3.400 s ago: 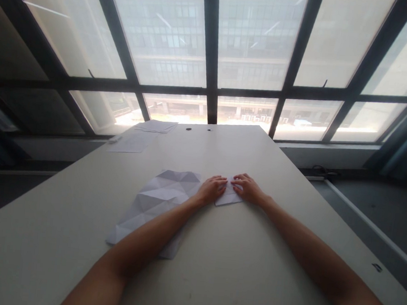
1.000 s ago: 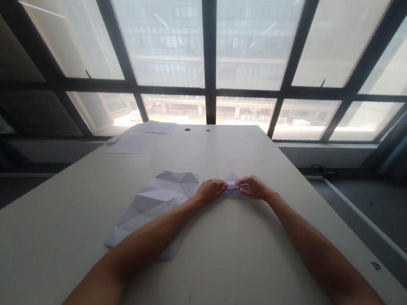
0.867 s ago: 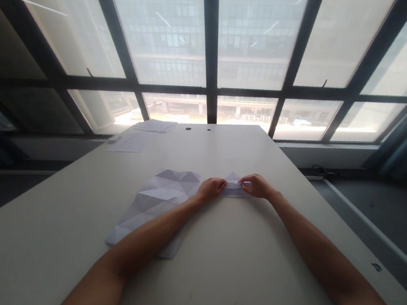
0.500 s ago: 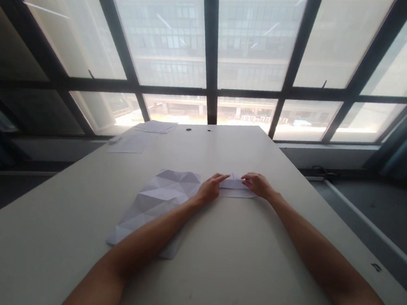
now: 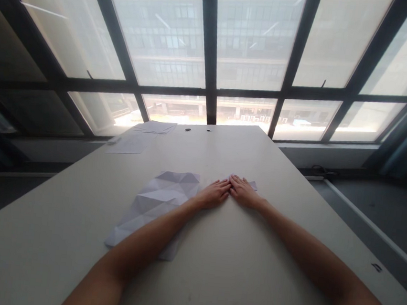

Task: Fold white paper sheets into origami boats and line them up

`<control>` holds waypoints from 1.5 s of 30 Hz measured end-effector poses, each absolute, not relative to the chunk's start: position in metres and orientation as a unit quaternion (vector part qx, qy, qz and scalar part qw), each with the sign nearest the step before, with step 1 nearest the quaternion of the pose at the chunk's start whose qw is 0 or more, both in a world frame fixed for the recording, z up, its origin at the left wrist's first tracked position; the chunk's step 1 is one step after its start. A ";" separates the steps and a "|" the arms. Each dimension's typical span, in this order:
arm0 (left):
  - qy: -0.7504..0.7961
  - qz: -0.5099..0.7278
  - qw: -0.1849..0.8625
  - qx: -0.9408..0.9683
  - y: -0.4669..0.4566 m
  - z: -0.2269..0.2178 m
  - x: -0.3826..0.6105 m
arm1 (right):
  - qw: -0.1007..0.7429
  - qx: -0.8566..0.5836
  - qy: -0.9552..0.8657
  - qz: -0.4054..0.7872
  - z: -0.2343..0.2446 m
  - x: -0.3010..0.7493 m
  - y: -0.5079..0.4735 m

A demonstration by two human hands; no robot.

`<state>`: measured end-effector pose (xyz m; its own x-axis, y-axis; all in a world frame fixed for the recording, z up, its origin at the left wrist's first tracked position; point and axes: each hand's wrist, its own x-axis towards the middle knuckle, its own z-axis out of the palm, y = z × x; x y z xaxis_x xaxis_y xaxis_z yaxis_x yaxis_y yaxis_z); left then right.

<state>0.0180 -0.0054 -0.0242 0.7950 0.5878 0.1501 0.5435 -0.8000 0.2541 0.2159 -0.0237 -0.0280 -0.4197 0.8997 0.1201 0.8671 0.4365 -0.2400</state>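
My left hand and my right hand lie flat side by side on the table, fingers stretched out and fingertips touching. Both press down on a small folded white paper, which is almost wholly hidden beneath them; only a corner shows at the right. A large creased white sheet lies flat just left of my left hand, partly under my left forearm.
The pale table runs toward a wall of windows. Loose white sheets lie at its far left corner. Two small dark holes sit near the far edge. Floor drops away on both sides.
The small paper was lifted and pinched between both hands a second ago. It has been laid down, and both hands have flattened on top of it, fingers spread.
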 end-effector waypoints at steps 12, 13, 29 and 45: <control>0.324 0.046 0.083 0.941 -0.011 -0.018 0.016 | 0.074 -0.569 -0.814 0.088 -0.030 0.225 -0.016; 0.326 0.042 0.081 0.941 -0.011 -0.018 0.016 | 0.071 -0.576 -0.809 0.090 -0.029 0.227 -0.015; 0.356 0.038 0.079 0.931 -0.009 -0.018 0.016 | 0.063 -0.569 -0.816 0.085 -0.029 0.248 -0.007; 0.388 0.066 0.092 0.915 -0.004 -0.023 0.016 | 0.065 -0.576 -0.811 0.082 -0.033 0.258 -0.003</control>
<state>0.0162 -0.0040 -0.0230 0.6896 0.7225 0.0495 0.6983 -0.6815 0.2192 0.2583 -0.0033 -0.0328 -0.3277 0.9447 0.0108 0.9232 0.3226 -0.2088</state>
